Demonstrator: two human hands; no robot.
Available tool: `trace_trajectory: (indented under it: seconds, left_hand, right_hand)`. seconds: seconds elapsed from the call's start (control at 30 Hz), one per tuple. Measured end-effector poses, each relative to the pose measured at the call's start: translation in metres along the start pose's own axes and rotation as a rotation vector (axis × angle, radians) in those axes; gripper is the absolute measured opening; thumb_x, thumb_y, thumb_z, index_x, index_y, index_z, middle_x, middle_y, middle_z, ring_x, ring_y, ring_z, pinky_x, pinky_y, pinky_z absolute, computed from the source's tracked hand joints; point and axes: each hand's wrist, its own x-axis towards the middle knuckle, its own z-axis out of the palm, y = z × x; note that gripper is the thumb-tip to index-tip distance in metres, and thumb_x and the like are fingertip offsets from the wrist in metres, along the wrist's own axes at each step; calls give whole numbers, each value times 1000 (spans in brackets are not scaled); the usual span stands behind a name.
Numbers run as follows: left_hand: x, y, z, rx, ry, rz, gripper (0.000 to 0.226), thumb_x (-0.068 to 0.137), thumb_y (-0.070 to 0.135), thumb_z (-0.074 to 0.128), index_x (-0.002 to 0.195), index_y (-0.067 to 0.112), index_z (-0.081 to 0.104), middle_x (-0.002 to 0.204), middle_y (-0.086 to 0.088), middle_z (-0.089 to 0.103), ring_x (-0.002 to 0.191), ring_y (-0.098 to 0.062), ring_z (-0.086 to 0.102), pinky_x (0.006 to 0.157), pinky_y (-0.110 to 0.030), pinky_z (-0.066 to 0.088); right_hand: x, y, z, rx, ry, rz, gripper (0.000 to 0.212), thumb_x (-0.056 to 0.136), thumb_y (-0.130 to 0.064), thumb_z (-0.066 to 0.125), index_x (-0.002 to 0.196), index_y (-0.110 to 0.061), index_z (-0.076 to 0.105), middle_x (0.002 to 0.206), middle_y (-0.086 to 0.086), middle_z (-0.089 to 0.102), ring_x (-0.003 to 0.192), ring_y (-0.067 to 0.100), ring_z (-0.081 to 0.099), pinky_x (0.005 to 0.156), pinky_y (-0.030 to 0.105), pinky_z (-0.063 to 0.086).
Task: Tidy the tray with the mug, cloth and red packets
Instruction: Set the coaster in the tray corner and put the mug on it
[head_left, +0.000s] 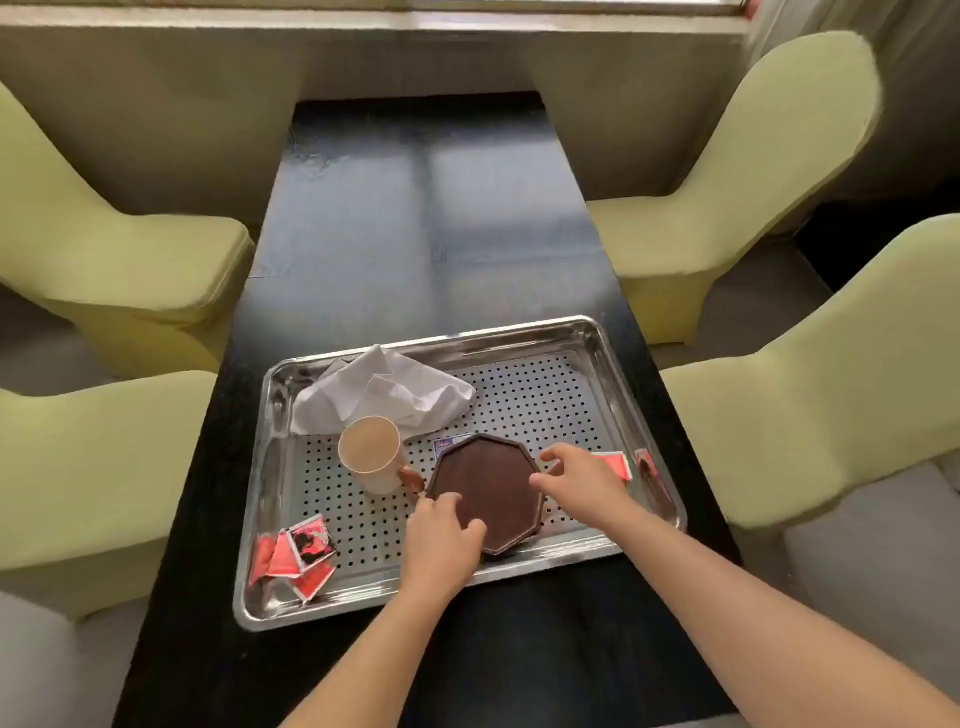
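Our left hand (441, 530) and right hand (582, 478) are gripping the brown plate (491, 493) in the tray (519, 332). The mug (371, 454), crumpled cloth (384, 392) and scattered red packets (298, 553) are lying unsorted, so we're barely getting started.

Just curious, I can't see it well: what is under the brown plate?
A blue-and-white packet pokes out at the plate's far left edge, lying on the tray. How far it runs underneath, and anything else there, is covered.
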Motion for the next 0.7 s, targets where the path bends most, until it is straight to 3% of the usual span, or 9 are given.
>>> trace_trajectory:
  seconds: [0.27, 0.5, 0.7]
  left_hand:
    - [20, -7, 28, -153, -46, -213, 74, 91, 31, 58, 154, 14, 24, 156, -12, 32, 142, -27, 35, 114, -43, 33]
    - [22, -1, 38, -228, 42, -319, 71, 90, 24, 57, 153, 10, 28, 156, -11, 36, 143, -27, 32, 117, -44, 30]
    - [41, 23, 46, -312, 54, -329, 72, 89, 23, 57, 154, 13, 27, 151, -11, 39, 137, -26, 39, 109, -43, 37]
  right_hand:
    - [26, 15, 22, 26, -79, 141, 64, 95, -35, 62, 152, -20, 38, 149, 8, 47, 131, 25, 51, 107, 40, 44]
    - [59, 25, 28, 12, -138, 129, 59, 95, -34, 59, 149, -17, 41, 145, 6, 45, 124, 24, 54, 103, 37, 45]
    - [91, 27, 18, -26, -105, 160, 47, 91, -34, 58, 133, -13, 57, 136, 10, 47, 118, 32, 55, 99, 41, 48]
